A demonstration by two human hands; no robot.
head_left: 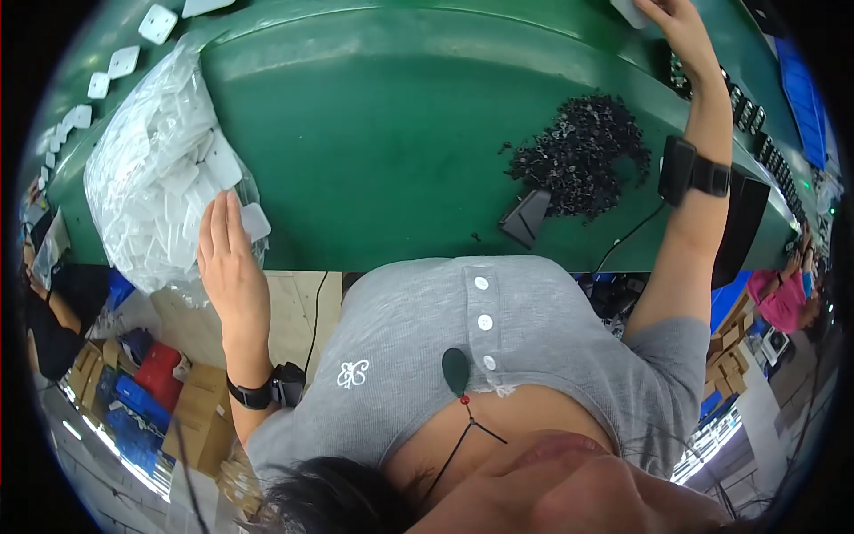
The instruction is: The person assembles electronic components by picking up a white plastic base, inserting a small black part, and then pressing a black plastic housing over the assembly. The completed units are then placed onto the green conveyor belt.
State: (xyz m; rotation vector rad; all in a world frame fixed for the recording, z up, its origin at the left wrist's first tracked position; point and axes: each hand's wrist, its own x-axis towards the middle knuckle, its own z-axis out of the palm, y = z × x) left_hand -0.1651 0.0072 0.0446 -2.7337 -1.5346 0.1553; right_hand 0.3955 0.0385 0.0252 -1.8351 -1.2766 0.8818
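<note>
clear plastic bag (pixel 156 169) (white parts), table's left

I am looking down on a factory assembly line: a long green belt (pixel 382 133) carries white plastic parts (pixel 122 61) in a row, beside a clear bag (pixel 151 178) of more and a heap of small black pieces (pixel 583 151). Cardboard boxes (pixel 200 405) and blue crates (pixel 133 418) crowd the floor; other workers (pixel 783 298) sit nearby.

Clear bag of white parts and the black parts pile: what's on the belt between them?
Nothing: in the head view, bare green belt separates the clear bag of white parts from the black parts pile.
</note>
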